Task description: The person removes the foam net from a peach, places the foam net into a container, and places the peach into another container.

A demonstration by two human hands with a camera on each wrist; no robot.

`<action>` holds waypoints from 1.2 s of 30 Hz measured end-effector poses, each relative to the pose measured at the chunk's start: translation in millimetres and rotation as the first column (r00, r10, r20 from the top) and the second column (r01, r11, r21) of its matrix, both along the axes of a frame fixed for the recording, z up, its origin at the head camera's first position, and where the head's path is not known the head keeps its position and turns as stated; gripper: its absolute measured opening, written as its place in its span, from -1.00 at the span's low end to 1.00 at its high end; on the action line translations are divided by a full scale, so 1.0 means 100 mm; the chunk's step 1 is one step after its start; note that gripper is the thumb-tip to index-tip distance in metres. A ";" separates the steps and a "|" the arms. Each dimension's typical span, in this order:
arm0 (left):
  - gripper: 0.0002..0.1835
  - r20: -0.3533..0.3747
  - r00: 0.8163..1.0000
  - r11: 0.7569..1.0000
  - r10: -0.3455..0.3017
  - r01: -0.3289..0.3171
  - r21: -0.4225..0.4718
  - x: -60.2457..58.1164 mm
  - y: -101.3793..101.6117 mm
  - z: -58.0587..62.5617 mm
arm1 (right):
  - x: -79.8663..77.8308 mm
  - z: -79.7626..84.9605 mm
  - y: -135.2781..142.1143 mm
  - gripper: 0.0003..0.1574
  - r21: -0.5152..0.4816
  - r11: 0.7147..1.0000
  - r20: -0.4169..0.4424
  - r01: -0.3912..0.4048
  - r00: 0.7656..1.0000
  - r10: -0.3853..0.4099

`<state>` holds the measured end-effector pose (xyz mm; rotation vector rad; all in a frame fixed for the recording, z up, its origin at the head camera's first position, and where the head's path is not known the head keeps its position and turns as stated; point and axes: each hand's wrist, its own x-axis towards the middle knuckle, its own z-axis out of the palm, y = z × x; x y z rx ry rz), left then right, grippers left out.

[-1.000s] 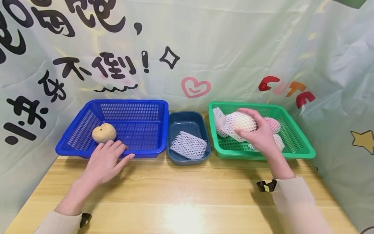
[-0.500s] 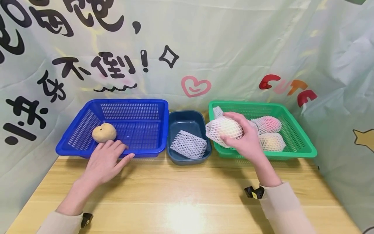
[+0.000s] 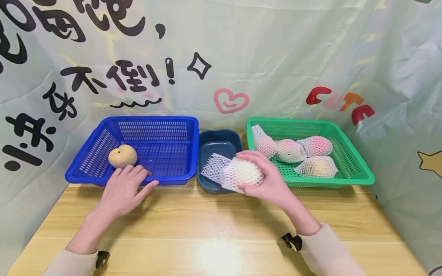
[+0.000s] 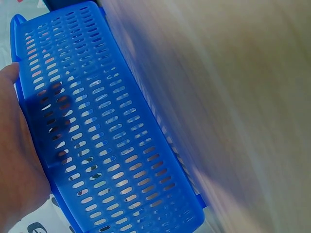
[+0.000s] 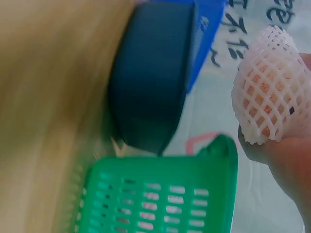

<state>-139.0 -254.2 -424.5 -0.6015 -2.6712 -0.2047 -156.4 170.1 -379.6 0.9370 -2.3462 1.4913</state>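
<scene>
My right hand grips a pale peach wrapped in a white foam net sleeve, over the right front part of the dark blue dish. The right wrist view shows the netted peach with its orange-pink skin through the mesh. A loose foam net sleeve lies in the dish, partly hidden by the held peach. My left hand rests on the front rim of the blue basket, fingers relaxed over it. Just beyond those fingers sits a bare yellowish peach.
The green basket on the right holds several fruits in foam nets, among them a pinkish one and a yellowish one. Behind the containers hangs a printed cloth. The wooden table extends in front.
My right hand has lifted the netted peach out of the green basket and carried it left and nearer, over the dish. The left hand has stayed on the blue rim.
</scene>
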 end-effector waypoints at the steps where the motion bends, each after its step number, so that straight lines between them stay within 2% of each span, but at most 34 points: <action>1: -0.60 0.000 1.000 1.000 0.000 0.000 0.000 0.00 0.00 0.00 | 0.02 -0.01 -0.03 -0.09 0.010 1.000 -0.005 -0.020 1.000 0.020; 8: -0.60 -0.003 1.000 1.000 0.001 -0.001 -0.007 -0.02 0.00 0.02 | 0.18 -0.15 -0.18 -0.09 0.071 0.988 -0.030 -0.133 0.990 0.136; 13: -0.58 0.007 1.000 1.000 0.008 -0.008 -0.015 -0.02 0.00 0.04 | 0.28 -0.25 -0.26 -0.07 0.133 0.967 0.029 -0.217 0.976 0.215; 18: -0.56 0.028 1.000 1.000 0.011 -0.010 -0.021 -0.01 0.00 0.06 | 0.36 -0.32 -0.30 -0.08 0.223 0.927 0.119 -0.301 0.953 0.280; 24: -0.57 0.026 1.000 1.000 0.008 -0.007 -0.025 0.00 0.01 0.03 | 0.38 -0.46 -0.33 -0.10 0.329 0.869 0.158 -0.369 0.929 0.335; 29: -0.57 0.024 1.000 1.000 0.006 -0.006 -0.023 0.02 0.01 0.01 | 0.39 -0.53 -0.33 -0.12 0.384 0.835 0.181 -0.393 0.919 0.350; 36: -0.58 -0.005 1.000 1.000 0.004 -0.004 -0.011 0.02 0.01 0.00 | 0.38 -0.50 -0.33 -0.16 0.432 0.819 0.209 -0.377 0.926 0.316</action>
